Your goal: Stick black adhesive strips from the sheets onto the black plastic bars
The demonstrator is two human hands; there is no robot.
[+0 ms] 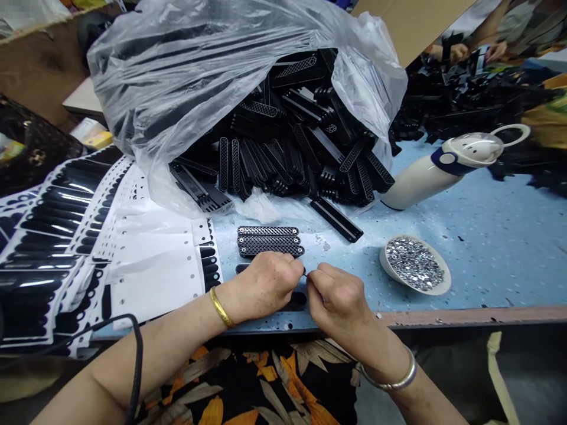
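My left hand (272, 283) and my right hand (339, 298) meet near the table's front edge, fingers closed in a pinch. Between their fingertips a tiny dark bit shows, too small to name. Under and beside my left hand lie dark rounded strips (297, 302), partly covered by it. Just beyond, several black bars with a crosshatched face (269, 241) sit side by side in a neat group. To the right stands a white bowl (445, 283) full of small shiny metal pieces (414, 262).
A large clear plastic bag (177, 77) spills black slotted parts (283, 153); one part (337, 219) lies outside it. A cream bottle (416, 177) leans at right. Sheets of black stickers (48, 236) cover the left. Another person's hands (456, 53) work at the far right.
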